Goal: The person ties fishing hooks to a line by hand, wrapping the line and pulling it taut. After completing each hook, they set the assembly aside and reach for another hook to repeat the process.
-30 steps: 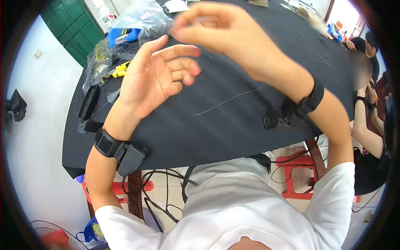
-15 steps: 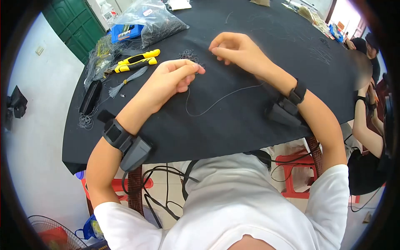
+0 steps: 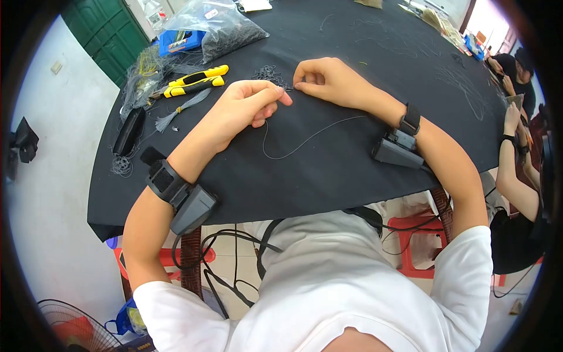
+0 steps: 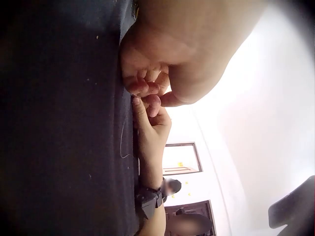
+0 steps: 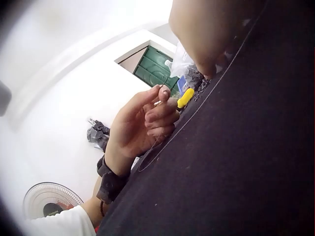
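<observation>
My left hand [image 3: 249, 102] is over the black-covered table [image 3: 328, 170], thumb and forefinger pinching a thin grey line [image 3: 299, 146]. In the right wrist view, a small dark curved piece [image 5: 164, 81] shows at those fingertips. From there the line loops across the cloth and passes under my right forearm. My right hand [image 3: 334, 81] is low beside a small pile of dark metal bits [image 3: 268, 73], thumb and forefinger tips close together at its edge. I cannot tell whether they hold a bit. The left wrist view shows both hands' fingertips overlapping.
Yellow-black pliers [image 3: 196, 81], a bundle of grey strands [image 3: 182, 110] and a black case [image 3: 129, 132] lie on the left. Behind them are tangled line [image 3: 141, 76], a blue box [image 3: 179, 42] and a clear bag of dark bits [image 3: 231, 38]. Other people [image 3: 516, 129] sit at the right.
Both hands came down from above the table, the left turning from open palm to a pinch on the line. The right hand then lowered to the pile's edge.
</observation>
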Demonstrator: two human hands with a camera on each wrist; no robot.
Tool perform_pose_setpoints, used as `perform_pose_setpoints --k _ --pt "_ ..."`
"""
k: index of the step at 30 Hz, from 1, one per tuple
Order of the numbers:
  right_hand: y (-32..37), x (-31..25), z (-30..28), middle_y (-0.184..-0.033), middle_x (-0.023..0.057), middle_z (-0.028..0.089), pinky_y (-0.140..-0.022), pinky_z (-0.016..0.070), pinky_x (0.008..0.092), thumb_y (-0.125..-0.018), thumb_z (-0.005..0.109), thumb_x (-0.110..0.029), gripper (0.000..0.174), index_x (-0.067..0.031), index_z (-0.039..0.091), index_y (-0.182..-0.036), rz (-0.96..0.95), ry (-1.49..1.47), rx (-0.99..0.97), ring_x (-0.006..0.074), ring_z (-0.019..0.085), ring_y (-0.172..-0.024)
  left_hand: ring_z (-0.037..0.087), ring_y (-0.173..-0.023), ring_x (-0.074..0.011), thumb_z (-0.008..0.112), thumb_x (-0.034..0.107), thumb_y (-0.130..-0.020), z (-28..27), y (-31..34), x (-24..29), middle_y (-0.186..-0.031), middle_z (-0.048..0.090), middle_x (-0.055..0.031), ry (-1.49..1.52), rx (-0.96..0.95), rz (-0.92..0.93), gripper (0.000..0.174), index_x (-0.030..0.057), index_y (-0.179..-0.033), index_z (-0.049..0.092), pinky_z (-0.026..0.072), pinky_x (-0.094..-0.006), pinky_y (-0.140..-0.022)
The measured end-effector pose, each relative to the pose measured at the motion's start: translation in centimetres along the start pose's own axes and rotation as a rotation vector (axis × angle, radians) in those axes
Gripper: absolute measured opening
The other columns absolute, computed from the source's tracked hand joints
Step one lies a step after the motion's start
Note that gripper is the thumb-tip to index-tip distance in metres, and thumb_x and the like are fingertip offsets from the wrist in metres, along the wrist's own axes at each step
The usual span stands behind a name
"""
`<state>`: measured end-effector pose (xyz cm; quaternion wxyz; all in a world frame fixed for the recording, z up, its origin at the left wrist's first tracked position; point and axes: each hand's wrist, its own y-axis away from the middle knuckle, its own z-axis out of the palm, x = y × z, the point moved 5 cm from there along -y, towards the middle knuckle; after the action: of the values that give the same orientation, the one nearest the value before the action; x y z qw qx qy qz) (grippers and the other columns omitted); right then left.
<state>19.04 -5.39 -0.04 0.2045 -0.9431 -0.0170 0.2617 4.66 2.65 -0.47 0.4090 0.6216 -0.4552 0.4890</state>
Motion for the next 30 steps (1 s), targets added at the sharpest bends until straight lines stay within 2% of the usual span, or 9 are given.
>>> perform_pose_setpoints --k 6,9,12,23,26,30 --pt "-0.05 -0.35 -0.07 -0.056 0.0009 0.047 -0.049 0.0345 0.0257 -0.079 0.061 -0.017 0.013 -0.0049 0.061 -0.084 0.019 0.002 -0.015 0.0086 0.042 -0.052 0.030 -0.053 -0.0016 0.050 0.024 -0.090 -0.81 -0.14 0.05 -0.062 0.038 0.0071 0.038 0.078 0.035 0.025 0.0011 -0.089 0.061 0.0245 -0.0177 -0.047" --pt "-0.19 0.02 0.09 -0.055 0.0005 0.047 -0.049 0.0344 0.0256 -0.079 0.062 -0.017 0.014 -0.0046 0.061 -0.085 0.013 0.003 -0.032 0.0083 0.043 -0.052 0.035 -0.053 -0.0016 0.051 0.020 -0.087 -0.84 -0.14 0.05 -0.061 0.043 0.0055 0.067 0.076 0.028 0.023 0.0001 -0.087 0.063 0.0274 -0.0175 -0.047" --pt "-0.24 0.19 0.14 -0.055 0.0001 0.046 -0.048 0.0339 0.0254 -0.079 0.062 -0.016 0.013 -0.0047 0.061 -0.085 0.007 -0.019 -0.002 0.0081 0.042 -0.051 0.030 -0.052 -0.0016 0.050 0.024 -0.090 -0.77 -0.07 0.16 -0.061 0.038 0.0068 0.042 0.076 0.020 0.026 0.0006 -0.089 0.061 0.0249 -0.0179 -0.047" --pt "-0.41 -0.05 0.31 -0.054 -0.0005 0.045 -0.049 0.0340 0.0246 -0.079 0.061 -0.014 0.012 -0.0055 0.063 -0.087 0.027 -0.039 -0.044 0.0073 0.040 -0.050 0.029 -0.052 -0.0018 0.049 0.024 -0.090 -0.74 -0.11 0.09 -0.061 0.037 0.0067 0.030 0.066 0.012 0.026 0.0006 -0.090 0.060 0.0238 -0.0183 -0.047" --pt "-0.35 0.45 0.19 -0.056 0.0018 0.051 -0.051 0.0376 0.0290 -0.075 0.064 -0.020 0.015 -0.0076 0.063 -0.083 0.049 -0.036 0.006 0.0123 0.047 -0.052 0.028 -0.052 -0.0018 0.049 0.024 -0.090 -0.65 -0.08 0.16 -0.061 0.037 0.0068 0.030 0.068 0.007 0.026 0.0007 -0.090 0.060 0.0238 -0.0183 -0.047" --pt "-0.24 0.30 -0.01 -0.056 0.0024 0.053 -0.050 0.0378 0.0288 -0.074 0.064 -0.019 0.016 -0.0064 0.064 -0.085 0.085 -0.086 0.003 0.0124 0.048 -0.051 0.029 -0.052 -0.0016 0.049 0.024 -0.090 -0.67 -0.09 0.18 -0.061 0.038 0.0070 0.020 0.058 0.022 0.026 0.0009 -0.090 0.060 0.0243 -0.0182 -0.048"
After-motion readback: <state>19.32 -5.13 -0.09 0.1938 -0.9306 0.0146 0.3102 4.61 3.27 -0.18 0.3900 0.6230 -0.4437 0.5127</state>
